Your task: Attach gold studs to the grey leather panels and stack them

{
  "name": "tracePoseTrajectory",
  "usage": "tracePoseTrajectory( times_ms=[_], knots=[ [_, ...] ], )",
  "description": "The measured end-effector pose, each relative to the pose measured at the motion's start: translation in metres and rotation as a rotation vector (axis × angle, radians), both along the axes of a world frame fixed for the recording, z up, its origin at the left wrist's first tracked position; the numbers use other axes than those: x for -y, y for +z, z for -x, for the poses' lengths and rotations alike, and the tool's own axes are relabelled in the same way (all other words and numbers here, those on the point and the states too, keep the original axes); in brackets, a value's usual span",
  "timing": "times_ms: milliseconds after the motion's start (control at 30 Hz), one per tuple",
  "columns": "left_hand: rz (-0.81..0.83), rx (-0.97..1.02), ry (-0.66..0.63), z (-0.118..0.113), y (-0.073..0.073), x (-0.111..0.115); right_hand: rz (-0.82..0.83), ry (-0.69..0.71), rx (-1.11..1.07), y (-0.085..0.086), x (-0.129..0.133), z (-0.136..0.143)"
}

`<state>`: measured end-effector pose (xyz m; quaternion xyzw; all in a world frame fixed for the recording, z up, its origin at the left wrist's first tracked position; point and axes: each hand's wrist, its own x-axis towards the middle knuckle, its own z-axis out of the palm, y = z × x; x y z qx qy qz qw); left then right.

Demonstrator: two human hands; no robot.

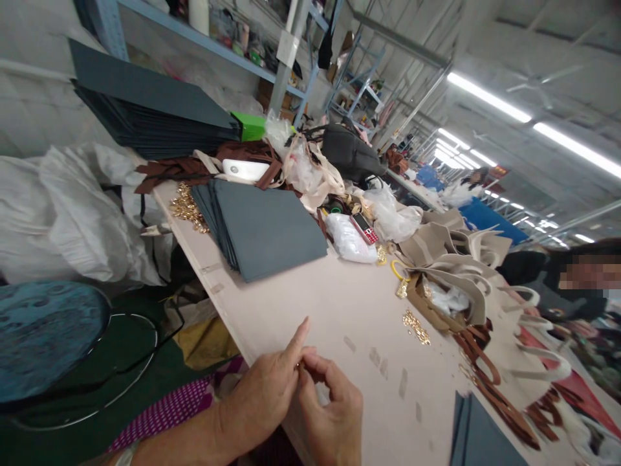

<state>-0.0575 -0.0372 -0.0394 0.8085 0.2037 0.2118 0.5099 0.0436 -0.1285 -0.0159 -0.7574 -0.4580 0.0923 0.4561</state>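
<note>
Both hands meet above the near edge of the pale table (334, 304). My left hand (266, 388) has its index finger stretched out, and its other fingers are curled and mostly hidden. Thumb and fingertips of my right hand (334, 408) are pinched together against the left one. Between them glints a small gold-coloured metal piece (297, 364), mostly covered by the fingers, so its exact kind does not show. Beyond the hands lies a stack of dark grey-blue panels (276, 226). Loose gold-coloured metal pieces (416, 327) are scattered on the table to the right.
More gold-coloured pieces (187, 207) are heaped beside the panels. A red phone (363, 228), a yellow tape roll (400, 270) and a cardboard box (427, 301) stand further right. Beige bags (514, 343) and brown straps (480, 356) crowd the right side. A blue stool (48, 336) is left.
</note>
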Motion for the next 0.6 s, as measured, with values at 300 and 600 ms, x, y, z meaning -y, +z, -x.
tracePoseTrajectory(
  times_ms=[300, 600],
  knots=[
    [-0.103, -0.026, -0.008, -0.007, -0.003, -0.005, 0.016, -0.046, -0.011, 0.008, -0.015, 0.002],
    [-0.075, -0.074, 0.016, -0.010, -0.004, -0.011, 0.035, -0.098, -0.092, 0.004, -0.026, 0.005]
  ],
)
